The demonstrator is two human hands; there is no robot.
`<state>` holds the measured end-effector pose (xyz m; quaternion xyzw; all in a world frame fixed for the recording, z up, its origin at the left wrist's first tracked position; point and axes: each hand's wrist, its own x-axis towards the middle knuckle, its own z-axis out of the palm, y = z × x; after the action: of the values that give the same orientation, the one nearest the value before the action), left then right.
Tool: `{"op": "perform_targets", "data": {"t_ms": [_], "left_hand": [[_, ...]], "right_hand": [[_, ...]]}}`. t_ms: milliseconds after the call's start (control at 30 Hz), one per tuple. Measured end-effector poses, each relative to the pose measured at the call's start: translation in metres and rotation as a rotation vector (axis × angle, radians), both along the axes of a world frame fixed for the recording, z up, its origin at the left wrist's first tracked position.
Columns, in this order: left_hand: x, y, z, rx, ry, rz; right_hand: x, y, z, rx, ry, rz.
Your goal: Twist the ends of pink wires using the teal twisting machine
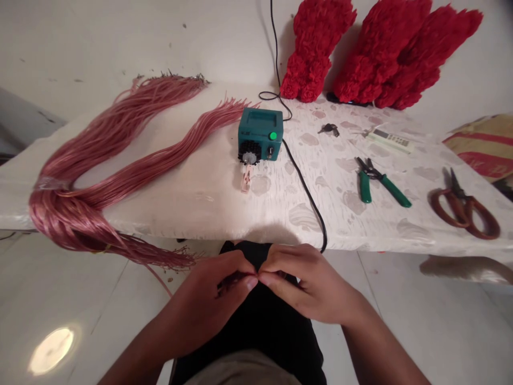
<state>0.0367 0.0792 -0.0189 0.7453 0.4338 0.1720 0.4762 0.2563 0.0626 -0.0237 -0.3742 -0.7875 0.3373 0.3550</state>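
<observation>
My left hand (218, 291) and my right hand (308, 280) meet tip to tip above my lap, each with thumb and forefinger pinched. A tiny reddish bit of cord shows where the fingertips touch; most of it is hidden by the fingers. One thin pink cord (159, 280) runs from the table edge down behind my left hand. The large bundle of pink cords (86, 144), bound with clear tape, lies on the left of the table, its loose ends hanging over the front edge. Behind my hands stands a small green machine (260, 120) with a lit green button.
On the patterned tablecloth (280, 214) lie green-handled pliers (380, 184), scissors (465, 208), keys (329, 129) and a pale remote (390, 140). A black cable (306, 187) hangs over the front edge. Red artificial flowers (385, 59) lean on the wall.
</observation>
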Motion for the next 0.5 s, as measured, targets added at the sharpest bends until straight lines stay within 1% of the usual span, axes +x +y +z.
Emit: {"op": "perform_targets", "data": {"t_ms": [100, 233, 300, 367, 433, 500], "left_hand": [[-0.004, 0.001, 0.002, -0.026, 0.032, -0.058], [-0.011, 0.002, 0.005, -0.119, 0.052, -0.135], [-0.011, 0.003, 0.004, -0.142, 0.067, -0.128], [-0.009, 0.003, 0.001, -0.13, 0.05, -0.09], [-0.005, 0.004, -0.003, -0.094, -0.017, -0.055], [-0.003, 0.004, -0.006, -0.059, -0.09, -0.048]], "right_hand": [[0.001, 0.001, 0.002, -0.006, 0.009, 0.028], [0.002, 0.001, 0.004, -0.084, -0.053, 0.115], [0.0, 0.001, 0.004, -0.098, -0.078, 0.127], [-0.003, 0.0, 0.003, -0.093, -0.083, 0.094], [-0.005, 0.0, 0.002, -0.076, -0.086, 0.049], [-0.006, 0.0, 0.001, -0.057, -0.107, 0.043]]}}
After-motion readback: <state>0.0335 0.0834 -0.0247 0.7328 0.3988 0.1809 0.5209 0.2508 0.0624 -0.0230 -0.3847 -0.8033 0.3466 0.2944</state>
